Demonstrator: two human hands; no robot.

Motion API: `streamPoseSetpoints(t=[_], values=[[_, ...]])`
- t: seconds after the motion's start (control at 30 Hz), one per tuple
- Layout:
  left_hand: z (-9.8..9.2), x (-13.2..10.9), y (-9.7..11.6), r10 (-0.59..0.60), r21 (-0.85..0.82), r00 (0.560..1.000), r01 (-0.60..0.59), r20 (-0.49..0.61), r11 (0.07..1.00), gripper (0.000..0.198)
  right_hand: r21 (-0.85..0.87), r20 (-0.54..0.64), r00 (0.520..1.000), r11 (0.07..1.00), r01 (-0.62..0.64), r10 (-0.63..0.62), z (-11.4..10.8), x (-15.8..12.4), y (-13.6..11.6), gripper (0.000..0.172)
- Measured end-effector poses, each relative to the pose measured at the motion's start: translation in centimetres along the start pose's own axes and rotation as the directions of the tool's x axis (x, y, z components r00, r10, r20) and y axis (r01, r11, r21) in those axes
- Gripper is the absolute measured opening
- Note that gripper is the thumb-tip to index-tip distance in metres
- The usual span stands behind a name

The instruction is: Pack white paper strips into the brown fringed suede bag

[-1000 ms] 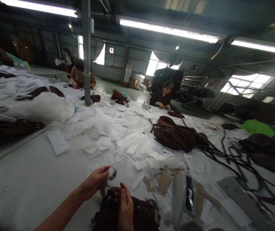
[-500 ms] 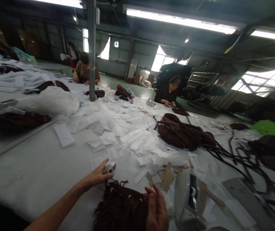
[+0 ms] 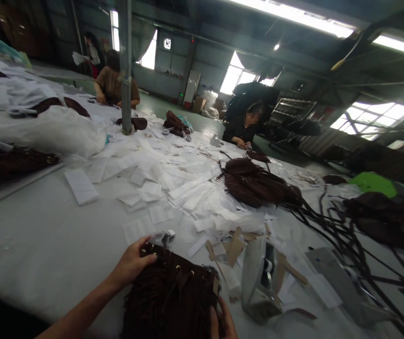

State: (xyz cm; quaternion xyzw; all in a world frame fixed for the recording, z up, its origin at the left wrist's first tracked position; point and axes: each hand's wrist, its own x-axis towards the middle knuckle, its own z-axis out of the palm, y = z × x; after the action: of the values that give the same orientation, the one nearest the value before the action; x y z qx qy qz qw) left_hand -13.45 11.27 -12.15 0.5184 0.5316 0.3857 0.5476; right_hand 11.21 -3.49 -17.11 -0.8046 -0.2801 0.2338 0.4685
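A dark brown fringed bag (image 3: 173, 292) with gold eyelets along its top edge is in front of me at the table's near side. My left hand (image 3: 133, 263) grips its upper left corner, thumb on the front near an eyelet. Around its lower right side lies my right hand (image 3: 223, 322), the fingers bent against the bag and partly cut off by the frame. Just beyond the top edge is a small shiny silver and clear object (image 3: 166, 237), whose kind I cannot make out.
White paper pieces (image 3: 191, 193) litter the table's middle. To the right stand a grey tape dispenser (image 3: 258, 278), cardboard strips (image 3: 236, 247) and more brown bags (image 3: 258, 181) with long straps. A post (image 3: 126, 70) rises at the far side, where co-workers sit.
My left hand has left the small shiny object and now grips the bag's top left corner. The bag has risen in view. My right hand has slid lower along its side.
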Motion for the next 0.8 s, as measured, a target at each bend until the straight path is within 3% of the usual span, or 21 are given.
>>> streamPoseSetpoints(t=[0.07,0.13,0.2,0.23,0.3,0.37,0.5,0.57,0.63,0.8], values=[[-1.6,1.0,1.5,0.083,0.077,0.995,-0.078,-0.064,0.994,0.062,0.090,0.063,0.997,0.995,0.029,-0.035,1.2,-0.3,-1.5,0.078],[-3.2,1.6,2.8,0.237,0.282,0.955,-0.181,-0.179,0.942,0.056,0.106,0.086,0.987,0.986,0.129,-0.138,2.1,-0.2,-3.0,0.069],[-4.1,1.6,3.7,0.342,0.441,0.908,-0.212,-0.241,0.872,0.043,0.064,0.025,0.953,0.952,0.299,-0.302,2.8,0.1,-4.4,0.057],[-4.1,1.3,3.9,0.343,0.466,0.911,-0.206,-0.229,0.860,0.038,0.040,-0.015,0.924,0.923,0.383,-0.382,3.1,0.3,-4.9,0.051],[-3.5,0.7,3.9,0.268,0.455,0.956,-0.185,-0.124,0.871,0.033,0.018,-0.050,0.852,0.852,0.523,-0.522,3.7,0.4,-5.9,0.040],[-2.3,0.2,3.6,0.190,0.452,0.982,-0.171,0.002,0.876,0.032,-0.009,-0.006,0.772,0.772,0.635,-0.635,4.4,-0.1,-6.4,0.032],[0.3,0.2,2.8,0.057,0.572,0.992,-0.110,0.110,0.813,0.027,-0.150,0.175,0.555,0.535,0.831,-0.813,6.5,-2.4,-5.8,0.030],[1.2,0.6,2.4,-0.016,0.647,0.989,-0.083,0.145,0.758,0.026,-0.204,0.187,0.476,0.440,0.875,-0.860,7.4,-3.4,-4.8,0.033],[1.7,1.0,2.1,-0.053,0.684,0.984,-0.081,0.173,0.725,0.030,-0.245,0.160,0.438,0.394,0.886,-0.885,7.6,-3.6,-3.6,0.035],[1.5,1.0,2.1,-0.043,0.634,0.966,-0.135,0.257,0.761,0.034,-0.317,0.247,0.423,0.340,0.885,-0.872,5.3,-2.2,-1.2,0.031]])
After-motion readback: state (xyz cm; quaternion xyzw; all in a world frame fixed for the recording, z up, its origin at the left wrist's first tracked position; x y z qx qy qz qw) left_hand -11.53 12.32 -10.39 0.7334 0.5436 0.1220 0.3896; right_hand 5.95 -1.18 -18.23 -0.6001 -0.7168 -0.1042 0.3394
